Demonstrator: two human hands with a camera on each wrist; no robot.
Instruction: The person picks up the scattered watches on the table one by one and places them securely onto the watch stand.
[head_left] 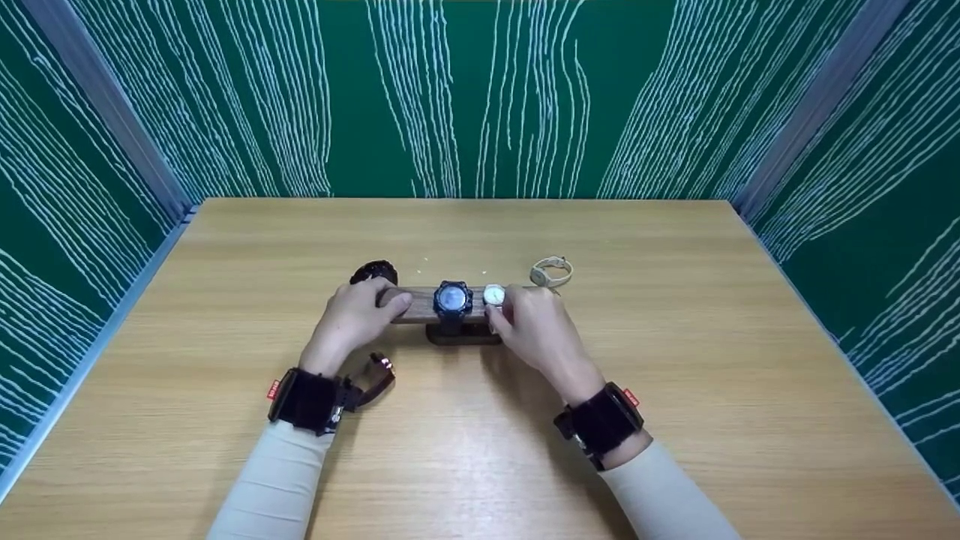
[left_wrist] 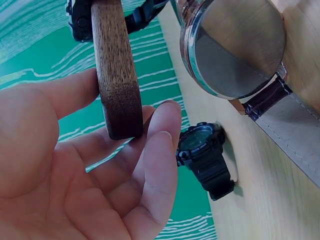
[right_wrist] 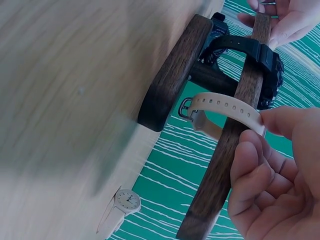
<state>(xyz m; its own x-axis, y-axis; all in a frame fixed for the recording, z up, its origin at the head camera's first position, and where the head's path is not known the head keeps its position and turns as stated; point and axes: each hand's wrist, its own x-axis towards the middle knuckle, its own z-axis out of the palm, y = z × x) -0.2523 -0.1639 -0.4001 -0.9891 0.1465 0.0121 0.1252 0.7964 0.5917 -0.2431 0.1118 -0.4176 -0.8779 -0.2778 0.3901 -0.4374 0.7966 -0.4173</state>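
Note:
In the head view, my left hand (head_left: 352, 315) grips one end of the wooden bar (head_left: 414, 306) of a T-shaped watch stand, with thumb and fingers on either side of the bar. A black sports watch (head_left: 452, 298) is strapped round the bar's middle. To its right, a white-faced watch (head_left: 493, 294) hangs on the bar, and my right hand (head_left: 544, 334) pinches it. Its pale strap (right_wrist: 227, 104), buckled in a loop, circles the bar in the right wrist view. The stand's dark wooden base (right_wrist: 175, 75) rests on the table.
Behind the bar's right end lies a pale watch (head_left: 551, 271). Another black watch (head_left: 373, 271) sits behind my left hand. A watch with a dark brown strap (head_left: 379, 379) lies beside my left wrist on the wooden table (head_left: 465, 450). Green, white-streaked panels (head_left: 465, 97) enclose the table.

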